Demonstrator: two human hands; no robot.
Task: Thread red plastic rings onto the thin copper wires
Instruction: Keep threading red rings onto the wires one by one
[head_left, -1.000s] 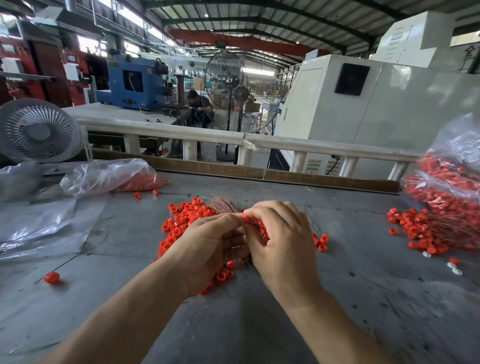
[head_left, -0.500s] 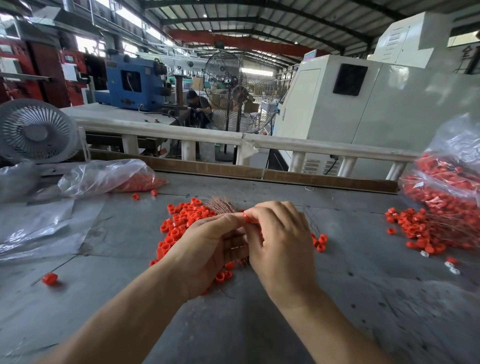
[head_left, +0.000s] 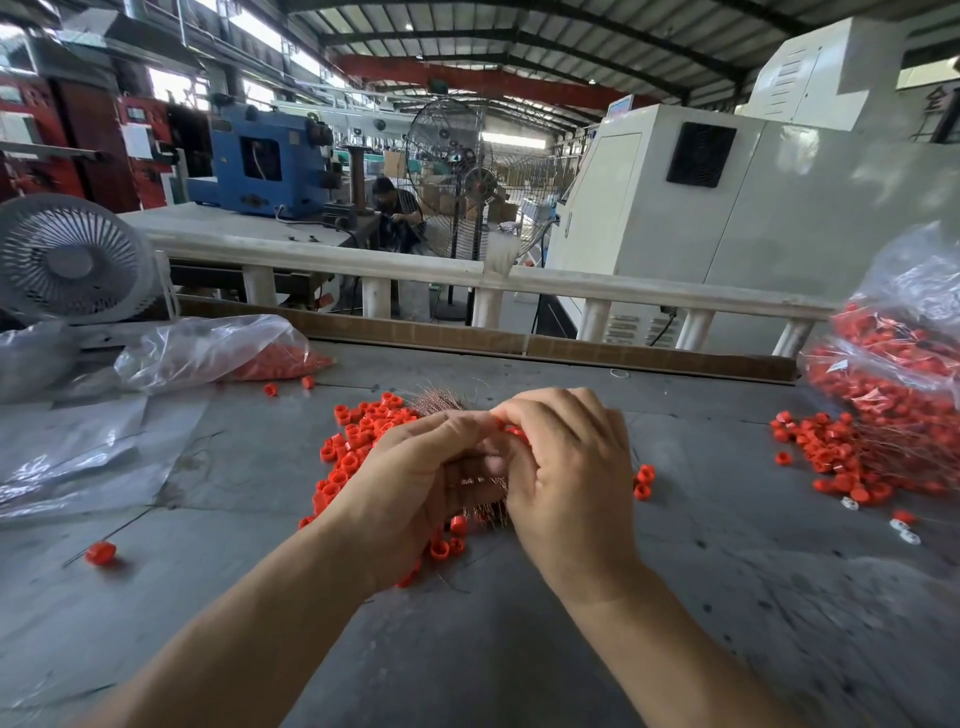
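The two hands met over the grey work table (head_left: 519, 649), the left hand (head_left: 415, 483) touching the right hand (head_left: 566, 467). Under and left of the left hand lay a heap of red plastic rings (head_left: 358, 436); a bundle of thin copper wires (head_left: 436, 401) stuck out just beyond the fingertips. Far left of the hands sat a clear plastic bag (head_left: 208, 348) and a small white desk fan (head_left: 72, 260). Well right of the right hand, another clear bag of red rings (head_left: 893, 364) spilled onto the table.
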